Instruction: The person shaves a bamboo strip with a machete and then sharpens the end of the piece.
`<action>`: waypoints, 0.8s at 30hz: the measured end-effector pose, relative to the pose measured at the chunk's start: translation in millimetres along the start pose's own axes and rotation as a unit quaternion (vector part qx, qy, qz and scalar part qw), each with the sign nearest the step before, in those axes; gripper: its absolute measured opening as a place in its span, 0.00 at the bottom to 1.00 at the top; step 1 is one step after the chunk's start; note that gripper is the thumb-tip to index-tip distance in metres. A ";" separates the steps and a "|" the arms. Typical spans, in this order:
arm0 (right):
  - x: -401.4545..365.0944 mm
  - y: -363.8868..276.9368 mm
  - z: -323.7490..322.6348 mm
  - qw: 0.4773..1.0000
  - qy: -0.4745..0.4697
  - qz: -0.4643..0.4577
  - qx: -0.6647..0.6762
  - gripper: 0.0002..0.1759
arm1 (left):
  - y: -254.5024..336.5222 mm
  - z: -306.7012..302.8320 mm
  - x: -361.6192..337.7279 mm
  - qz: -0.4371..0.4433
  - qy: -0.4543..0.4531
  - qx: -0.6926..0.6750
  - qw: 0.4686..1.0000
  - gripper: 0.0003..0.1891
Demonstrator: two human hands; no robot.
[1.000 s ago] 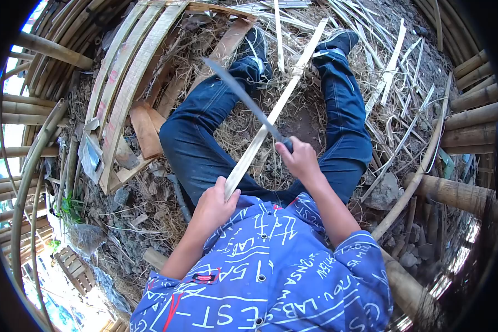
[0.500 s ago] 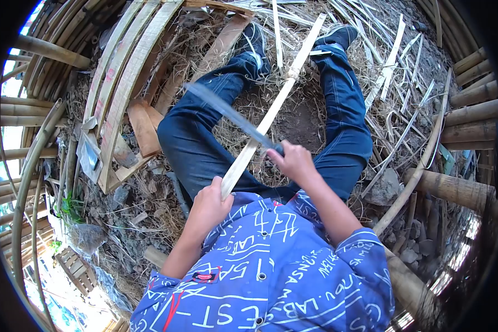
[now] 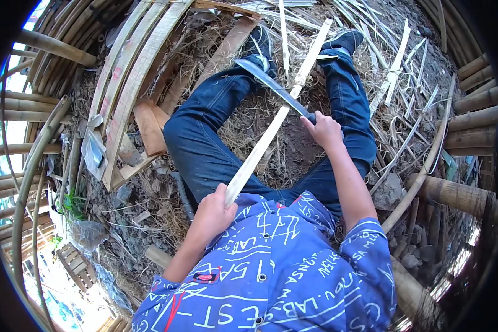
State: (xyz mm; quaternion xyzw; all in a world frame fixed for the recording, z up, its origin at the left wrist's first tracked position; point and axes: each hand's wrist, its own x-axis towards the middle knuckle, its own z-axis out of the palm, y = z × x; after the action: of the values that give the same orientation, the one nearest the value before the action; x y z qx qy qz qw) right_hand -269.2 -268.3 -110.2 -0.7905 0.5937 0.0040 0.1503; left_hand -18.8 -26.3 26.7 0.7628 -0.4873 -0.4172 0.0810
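1. The right hand (image 3: 323, 130) is out in front at arm's length, fingers wrapped tight round the handle of a long knife (image 3: 271, 86). The blade points up and to the left from the fist.
2. The left hand (image 3: 213, 213) is a closed fist round the near end of a pale bamboo strip (image 3: 263, 148), tucked close against the blue printed shirt (image 3: 271, 276).
3. The strip runs diagonally away from that fist, out between the legs in jeans (image 3: 205, 144). Its far end sits up by the right shoe (image 3: 346, 39). The blade crosses it in the far half, just beside the right hand and well apart from the left.
4. My two cents on doing this bit well:
   - Lay the blade at a shallow angle to the strip, so it shaves rather than digs in.
   - Push away from the body, never toward it.
   - The left fist looks well placed, behind the edge and braced near the chest, which should stop the strip twisting.
   - I'd mind the shins, since there's a leg on either side of the cutting line.
5. Further out, the ground is littered with split slivers (image 3: 393, 61) and dry shavings. There are curved slats (image 3: 127, 83) stacked on the left and thick poles (image 3: 470, 119) along the right.
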 end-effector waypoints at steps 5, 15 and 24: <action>14.2 11.3 9.5 0.998 0.054 0.004 -0.033 0.34 | -6.5 -1.7 0.8 -0.021 0.003 -0.021 1.000 0.14; 12.3 10.0 -4.3 0.993 0.114 -0.015 -0.004 0.32 | -13.0 -8.6 8.3 -0.028 0.020 -0.053 0.998 0.14; -58.6 -37.5 13.4 0.969 0.003 -0.021 0.245 0.28 | -49.0 0.0 26.3 0.021 -0.034 -0.125 0.991 0.11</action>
State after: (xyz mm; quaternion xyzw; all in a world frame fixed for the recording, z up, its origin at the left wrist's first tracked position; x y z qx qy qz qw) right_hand -248.9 -200.8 -103.4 -0.7416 0.5605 -0.1473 0.3379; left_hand 19.0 -22.6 -14.0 0.7215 -0.4499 -0.4990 0.1675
